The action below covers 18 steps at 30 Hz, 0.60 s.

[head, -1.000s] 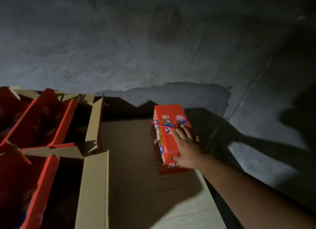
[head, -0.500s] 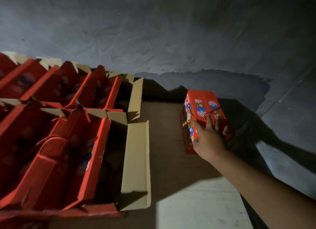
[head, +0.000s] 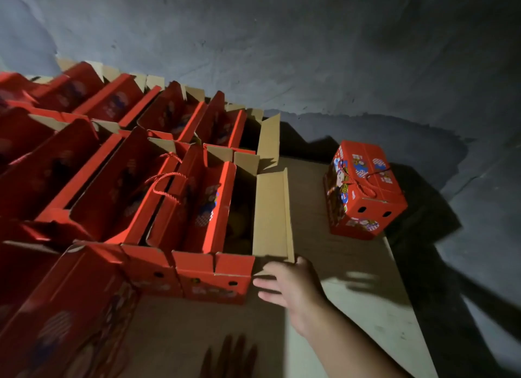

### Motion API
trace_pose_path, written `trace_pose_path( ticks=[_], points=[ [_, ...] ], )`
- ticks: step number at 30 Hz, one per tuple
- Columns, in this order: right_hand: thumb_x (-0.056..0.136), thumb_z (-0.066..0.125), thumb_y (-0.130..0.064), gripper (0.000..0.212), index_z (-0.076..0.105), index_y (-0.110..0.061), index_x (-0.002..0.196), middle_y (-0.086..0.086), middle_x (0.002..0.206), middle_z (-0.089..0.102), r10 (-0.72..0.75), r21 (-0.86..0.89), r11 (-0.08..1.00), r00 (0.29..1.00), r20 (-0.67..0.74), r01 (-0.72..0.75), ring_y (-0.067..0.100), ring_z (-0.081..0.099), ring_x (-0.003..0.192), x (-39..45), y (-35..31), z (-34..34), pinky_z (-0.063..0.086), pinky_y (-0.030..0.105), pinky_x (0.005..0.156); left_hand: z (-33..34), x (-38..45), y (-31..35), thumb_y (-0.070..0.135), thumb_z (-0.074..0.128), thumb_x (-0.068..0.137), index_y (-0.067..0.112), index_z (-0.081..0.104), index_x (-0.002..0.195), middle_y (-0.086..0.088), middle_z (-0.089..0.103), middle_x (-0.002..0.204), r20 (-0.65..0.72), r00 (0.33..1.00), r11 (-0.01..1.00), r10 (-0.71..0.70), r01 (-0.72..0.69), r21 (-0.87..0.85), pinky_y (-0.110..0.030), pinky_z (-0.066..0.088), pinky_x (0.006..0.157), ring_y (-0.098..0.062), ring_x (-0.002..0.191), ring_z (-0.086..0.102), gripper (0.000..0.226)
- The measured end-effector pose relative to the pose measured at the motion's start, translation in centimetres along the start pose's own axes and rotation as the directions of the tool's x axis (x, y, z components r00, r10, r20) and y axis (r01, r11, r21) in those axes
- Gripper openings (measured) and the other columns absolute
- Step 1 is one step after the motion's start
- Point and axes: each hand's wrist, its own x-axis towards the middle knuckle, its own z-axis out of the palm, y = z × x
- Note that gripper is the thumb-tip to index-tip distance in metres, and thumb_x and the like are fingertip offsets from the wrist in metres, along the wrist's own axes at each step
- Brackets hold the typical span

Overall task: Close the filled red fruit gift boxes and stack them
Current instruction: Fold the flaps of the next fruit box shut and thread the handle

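- My right hand reaches to the near right corner of the nearest open box, fingers straight and spread, holding nothing; the thumb side comes up against the lower end of that box's raised cardboard flap, and the fingertips lie just beside the red end wall.
- At the bottom edge a dark hand-shaped form shows, fingers extended — too dim and blurred to say more of my left hand than that it holds nothing I can see.
- The open box is corrugated board, glossy red outside and plain brown inside; its long flap stands up, showing the raw brown face. The end wall has small round holes and a printed band whose writing I cannot read.
- Inside, dim rounded yellowish shapes sit low in the box, hard to make out.
- A twisted red cord handle loops up from the neighbouring box.
- To the left, rows of open red boxes stand packed side by side, flaps up, blurred toward the edge.
- The closed gift box sits well apart to the right on the brown cardboard sheet — red, rectangular, its cord tied across the top, printed with blue, white and checked pictures, two round holes in the near end. No lettering is legible.
- Around the sheet is rough grey concrete floor.
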Motion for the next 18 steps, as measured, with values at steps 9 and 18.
trace_pose_path(
  ticks=[9,18],
  points=[
    [0.102,0.052,0.004,0.006,0.051,-0.001,0.105,0.025,0.094,0.068,-0.015,0.142,0.989,0.984,-0.177,0.041,0.039,0.076,0.083,-4.0,0.9,2.3,0.062,0.039,0.062,-11.1,1.7,0.4,0.055,0.049,0.080,0.022,0.043,0.156,-0.002,0.004,0.176,0.230,0.963,0.919,-0.137,0.210,-0.335,-0.028,0.019,0.117,-0.016,0.161,-0.003,0.083],
    [0.100,0.059,0.000,0.033,0.053,0.010,0.132,0.024,0.098,0.071,0.024,0.084,0.996,0.991,-0.129,-0.013,0.035,0.077,0.077,-10.3,6.2,-1.9,0.063,0.040,0.067,-22.3,-3.1,-0.4,0.036,0.066,0.099,0.034,0.044,0.155,0.004,0.042,0.161,0.155,0.859,0.699,-0.487,0.490,-0.521,-0.032,0.039,0.117,-0.017,0.149,0.040,0.061]
  ],
)
